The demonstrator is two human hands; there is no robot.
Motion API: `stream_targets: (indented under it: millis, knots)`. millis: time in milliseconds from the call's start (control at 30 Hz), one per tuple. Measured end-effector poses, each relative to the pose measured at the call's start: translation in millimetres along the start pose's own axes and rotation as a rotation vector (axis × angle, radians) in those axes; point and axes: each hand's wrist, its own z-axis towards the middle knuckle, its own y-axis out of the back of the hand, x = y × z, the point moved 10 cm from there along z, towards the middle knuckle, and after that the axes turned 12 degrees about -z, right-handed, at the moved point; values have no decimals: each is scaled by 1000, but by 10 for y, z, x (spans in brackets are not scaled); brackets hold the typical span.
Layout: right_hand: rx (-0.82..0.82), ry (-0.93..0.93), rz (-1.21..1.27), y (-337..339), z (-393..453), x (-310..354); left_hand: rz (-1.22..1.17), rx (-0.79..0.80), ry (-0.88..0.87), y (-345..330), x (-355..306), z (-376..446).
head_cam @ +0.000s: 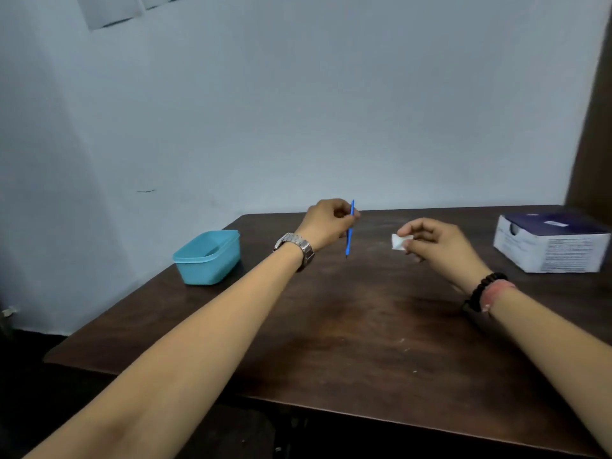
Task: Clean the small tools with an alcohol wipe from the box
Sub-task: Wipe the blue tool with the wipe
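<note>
My left hand (326, 223) pinches a thin blue tool (349, 240) near its upper end, and the tool hangs almost upright above the dark wooden table (347, 326). A short way to its right, my right hand (437, 243) pinches a small white folded wipe (399, 241) between thumb and fingers. Wipe and tool are apart, with a gap between them. The white and dark blue box of wipes (551, 243) stands at the table's far right.
A teal plastic tub (208, 256) sits at the table's far left corner; its contents are not visible. A pale wall rises right behind the table. A dark wooden panel (592, 144) stands at the far right.
</note>
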Motion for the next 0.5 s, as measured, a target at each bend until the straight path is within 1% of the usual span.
stream_targets:
  millis: [100, 233, 400, 500]
  knots:
    - [-20, 9, 48, 24, 9, -16, -307, 25, 51, -324, 55, 183]
    - [-15, 42, 101, -3, -3, 8, -654, 14, 119, -593, 260, 108]
    - [-3, 32, 68, -49, 10, -46, -804, 59, 121, -677, 362, 5]
    - [-7, 6, 51, -45, -8, -75, -819, 81, 94, -711, 284, -39]
